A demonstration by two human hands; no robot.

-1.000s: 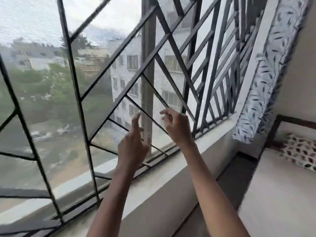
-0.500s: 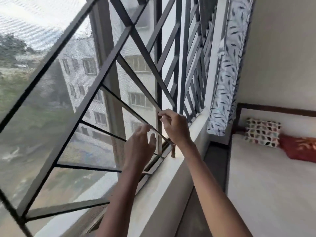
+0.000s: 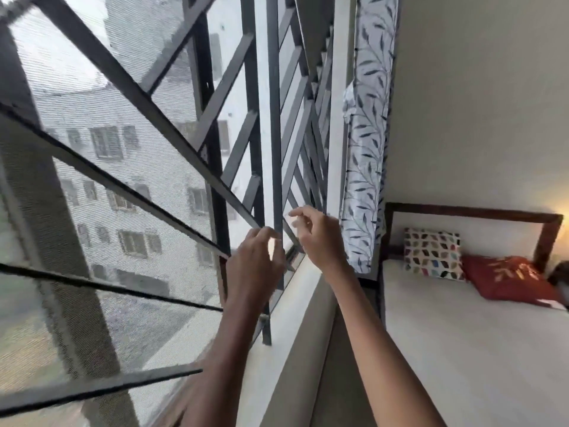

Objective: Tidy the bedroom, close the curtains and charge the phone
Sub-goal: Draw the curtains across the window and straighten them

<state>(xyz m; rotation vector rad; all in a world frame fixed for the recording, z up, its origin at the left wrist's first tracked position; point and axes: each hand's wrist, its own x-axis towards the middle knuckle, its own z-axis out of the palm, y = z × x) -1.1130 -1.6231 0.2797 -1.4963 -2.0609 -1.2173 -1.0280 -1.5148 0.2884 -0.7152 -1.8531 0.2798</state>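
A white curtain with a dark leaf print hangs bunched at the right end of the window, against the wall. My right hand is raised just left of its lower part, fingers loosely curled and holding nothing. My left hand is beside it, with its fingertips at a vertical bar of the grey metal grille. Neither hand touches the curtain. No phone is in view.
A mesh screen covers the window behind the grille. The white sill runs below my arms. At the right is a bed with a wooden headboard, a patterned pillow and a red pillow.
My view has swung right along the window, bringing the bed and pillows into sight. Both hands have moved right along the grille, closer to the bunched curtain.
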